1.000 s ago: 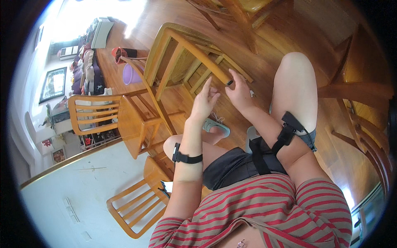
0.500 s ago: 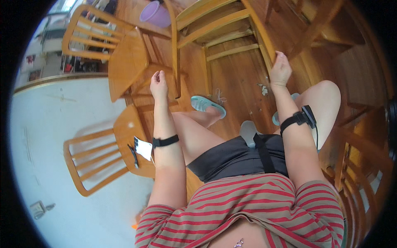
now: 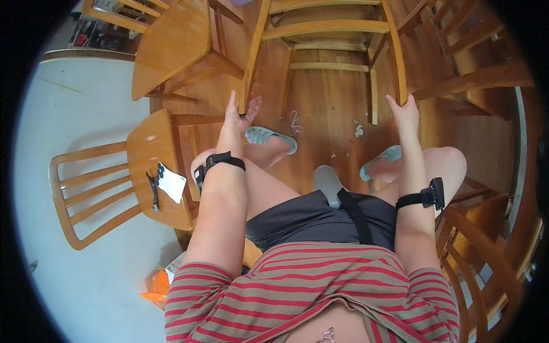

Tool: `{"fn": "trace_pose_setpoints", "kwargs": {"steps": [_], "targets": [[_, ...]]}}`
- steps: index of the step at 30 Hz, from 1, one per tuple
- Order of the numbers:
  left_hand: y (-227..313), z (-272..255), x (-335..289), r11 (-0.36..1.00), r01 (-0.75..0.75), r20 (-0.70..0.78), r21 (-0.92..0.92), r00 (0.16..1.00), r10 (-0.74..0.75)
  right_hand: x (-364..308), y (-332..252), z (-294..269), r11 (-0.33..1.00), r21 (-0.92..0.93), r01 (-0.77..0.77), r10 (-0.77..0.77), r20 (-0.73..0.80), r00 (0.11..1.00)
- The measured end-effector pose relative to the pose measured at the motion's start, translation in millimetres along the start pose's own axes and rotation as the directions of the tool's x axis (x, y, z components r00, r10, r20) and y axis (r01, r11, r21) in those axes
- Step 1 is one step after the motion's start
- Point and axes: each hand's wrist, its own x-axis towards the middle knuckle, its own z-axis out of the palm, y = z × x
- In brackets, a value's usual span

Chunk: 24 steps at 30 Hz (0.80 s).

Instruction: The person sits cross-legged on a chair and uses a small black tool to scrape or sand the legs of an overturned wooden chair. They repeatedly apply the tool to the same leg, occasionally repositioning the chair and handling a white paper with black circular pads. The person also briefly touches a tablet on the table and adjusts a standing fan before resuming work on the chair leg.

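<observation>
A wooden chair frame (image 3: 326, 27) stands in front of me, its two long side posts reaching toward me and cross slats between them. My left hand (image 3: 243, 111) is at the near end of the left post, thumb and fingers loosely around it. At the right post's end, my right hand (image 3: 405, 113) has the wood between thumb and fingers. Each forearm wears a black strap with a small device. Between my feet, in pale blue slippers (image 3: 271, 138), a thin white cord (image 3: 295, 122) and white scraps (image 3: 358, 129) lie on the floor.
To my left, one wooden chair (image 3: 150, 143) carries a white sheet (image 3: 171, 183) and a black strap (image 3: 152, 190). Beyond it is another wooden chair (image 3: 171, 40). More chairs (image 3: 486, 257) crowd my right. An orange bag (image 3: 155, 290) sits at lower left, by the white wall (image 3: 103, 274).
My left hand has gone from beside the left post, fingers together, to around its end. My right hand appears lower, still on the right post. The view has shifted, and the chair sits straighter.
</observation>
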Motion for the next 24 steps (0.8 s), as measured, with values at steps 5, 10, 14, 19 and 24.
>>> {"fn": "trace_pose_setpoints", "kwargs": {"steps": [5, 10, 14, 19, 24], "targets": [[13.3, 17.2, -17.1, 0.983, 0.181, 0.191, -0.023, 0.966, -0.173, 14.6, 9.6, -1.7, 1.000, 0.001, -0.001, 0.001, -0.043, 0.999], [27.0, 60.5, -38.3, 0.994, 0.008, 0.169, 0.106, 0.985, -0.026, 39.8, 8.1, -30.2, 0.966, 0.245, -0.082, 0.080, 0.018, 0.997], [41.1, 89.6, -66.2, 0.978, -0.014, 0.154, 0.208, 0.988, -0.019, 43.8, 0.4, -51.7, 0.933, 0.343, -0.113, 0.087, 0.089, 0.992], [36.7, 104.4, -97.6, 0.957, -0.071, 0.092, 0.282, 0.995, 0.047, 42.9, -1.4, -70.3, 0.898, 0.419, -0.136, 0.085, 0.138, 0.987], [28.7, 104.2, -108.7, 0.930, -0.114, 0.111, 0.348, 0.991, 0.080, 36.9, -1.6, -67.8, 0.891, 0.430, -0.148, 0.093, 0.145, 0.985]]}}
